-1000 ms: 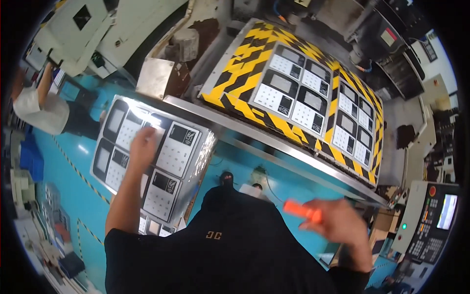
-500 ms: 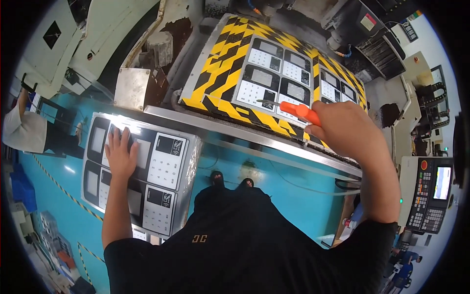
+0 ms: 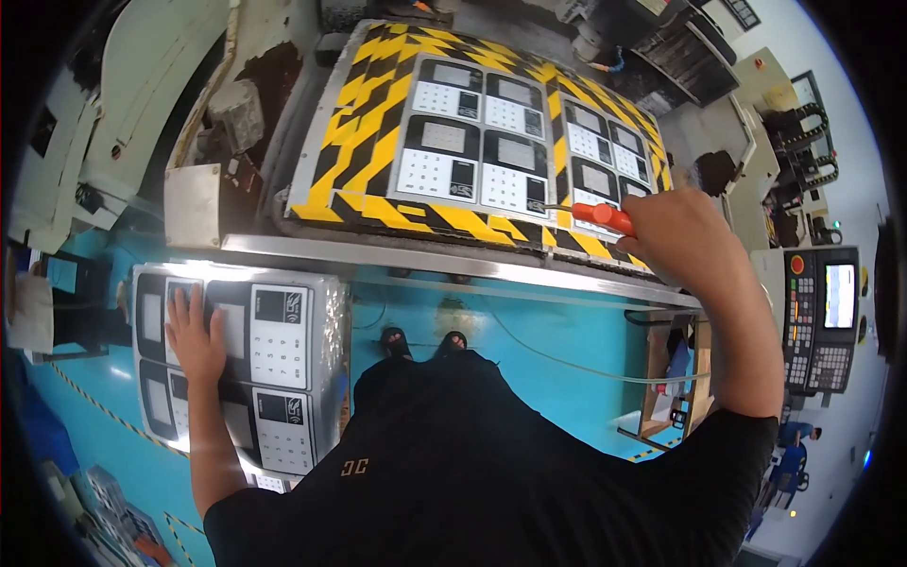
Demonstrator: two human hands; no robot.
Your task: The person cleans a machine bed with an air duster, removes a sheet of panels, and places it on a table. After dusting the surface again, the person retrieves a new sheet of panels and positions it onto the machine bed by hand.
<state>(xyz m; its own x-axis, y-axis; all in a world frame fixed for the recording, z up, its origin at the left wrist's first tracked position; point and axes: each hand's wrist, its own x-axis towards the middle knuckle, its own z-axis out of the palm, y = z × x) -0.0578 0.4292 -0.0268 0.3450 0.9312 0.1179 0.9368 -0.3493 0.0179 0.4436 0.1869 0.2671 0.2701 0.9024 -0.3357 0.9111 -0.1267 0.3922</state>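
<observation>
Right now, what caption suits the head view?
Left hand on keypad panels, right hand holding an orange-handled tool over a striped platform.

this looks like a machine shop on a factory floor. at the right stands a control panel (image 3: 780, 354) with a lit screen (image 3: 839, 295), rows of keys (image 3: 830, 369) and a round red button (image 3: 797, 265). ahead, a machine bed (image 3: 345, 142) is covered in yellow-and-black striped tape, with keypad panels (image 3: 437, 157) laid out on it in a grid. around it are brown-stained metalwork (image 3: 272, 77), a jointed hose (image 3: 611, 67) and a looped cable chain (image 3: 814, 111). the turquoise floor (image 3: 567, 331) bears a striped marking line (image 3: 104, 403). someone in blue (image 3: 790, 463) is far off to the right.
</observation>
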